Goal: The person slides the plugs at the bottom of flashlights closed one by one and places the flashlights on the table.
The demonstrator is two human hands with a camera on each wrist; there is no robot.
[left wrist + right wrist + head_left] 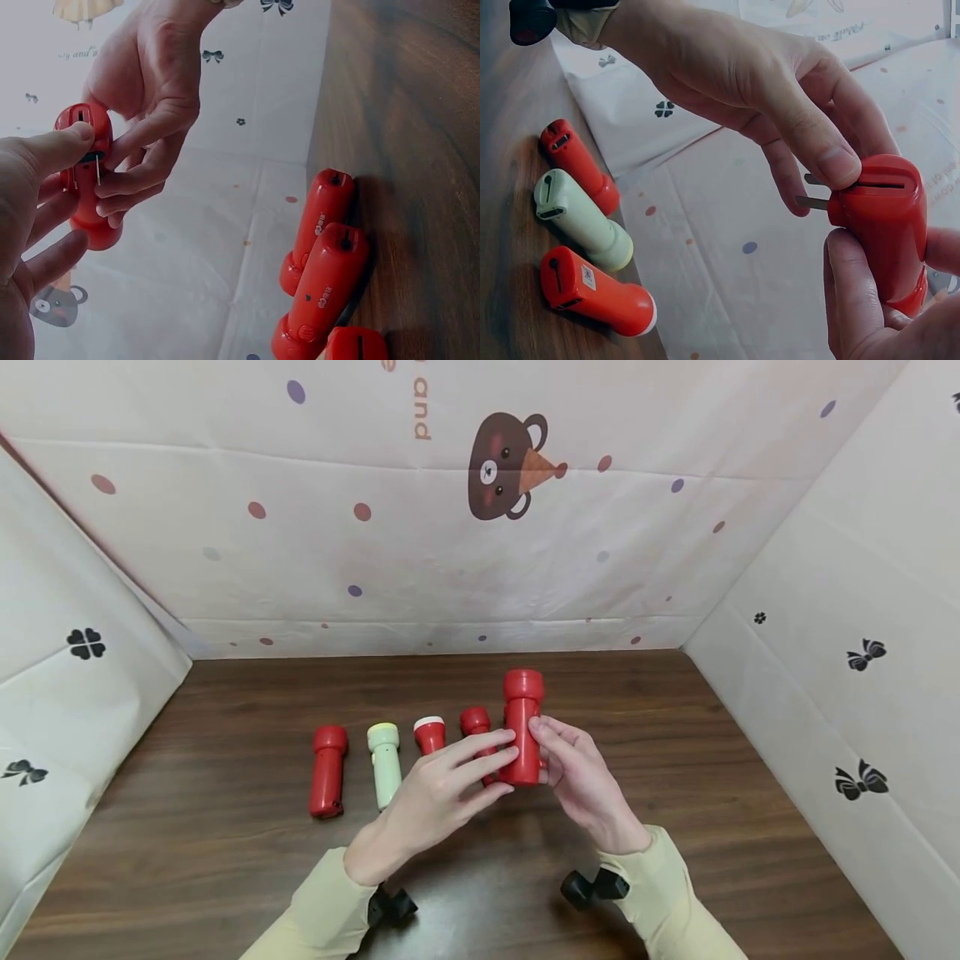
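Observation:
A red flashlight (522,727) is raised above the table, head end away from me. My right hand (585,781) grips its body from the right, thumb along the side. From the left, my left hand (438,789) reaches across, fingertips on the flashlight's side. In the right wrist view the left thumb (838,165) presses the slotted tail end, beside two metal plug prongs (814,203) that stick out from the body. The left wrist view also shows that thumb on the tail, with the left hand's other fingers spread along the body.
On the wooden table (225,877) lie a red flashlight (327,777), a pale green one (386,764), a white-rimmed red one (430,737) and another red one (475,721), partly behind the left hand. Printed white sheets (420,560) stand around the table's back and sides.

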